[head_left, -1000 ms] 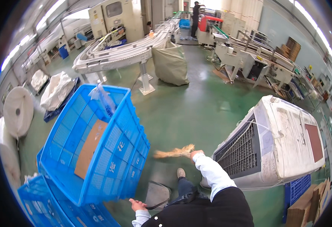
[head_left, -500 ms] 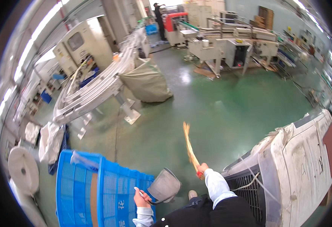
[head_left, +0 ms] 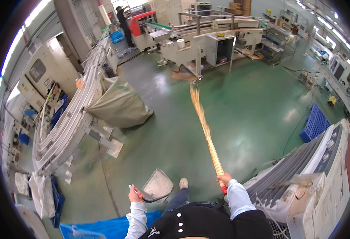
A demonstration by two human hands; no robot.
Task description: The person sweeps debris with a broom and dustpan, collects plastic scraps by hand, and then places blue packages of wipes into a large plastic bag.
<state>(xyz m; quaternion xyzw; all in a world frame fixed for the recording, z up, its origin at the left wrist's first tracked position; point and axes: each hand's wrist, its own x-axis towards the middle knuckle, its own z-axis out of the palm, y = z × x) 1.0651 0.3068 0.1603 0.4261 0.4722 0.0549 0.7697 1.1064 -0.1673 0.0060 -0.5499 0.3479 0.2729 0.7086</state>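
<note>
My right hand (head_left: 223, 179) is closed round the lower end of a straw broom (head_left: 207, 137), just above its red tip. The broom's pale bristles fan out at the far end, pointing away from me over the green floor. In my left hand (head_left: 136, 194) is the dark handle of a dustpan (head_left: 158, 186), fingers wrapped round it. The dustpan's grey pan faces up, to the right of that hand and near my light shoe (head_left: 183, 183). Broom and dustpan are apart from each other.
A curved conveyor (head_left: 69, 115) runs along the left, beside a large beige sack (head_left: 121, 104). Blue crates (head_left: 103, 227) lie at the lower left. A white machine (head_left: 322, 179) stands close on my right, a blue pallet (head_left: 315, 122) behind it. A person (head_left: 124, 26) stands by a red machine (head_left: 142, 23).
The blue crates and conveyor have slid left and down in view as I advance and turn right. The broom now reaches farther out; the dustpan has moved left with my left hand.
</note>
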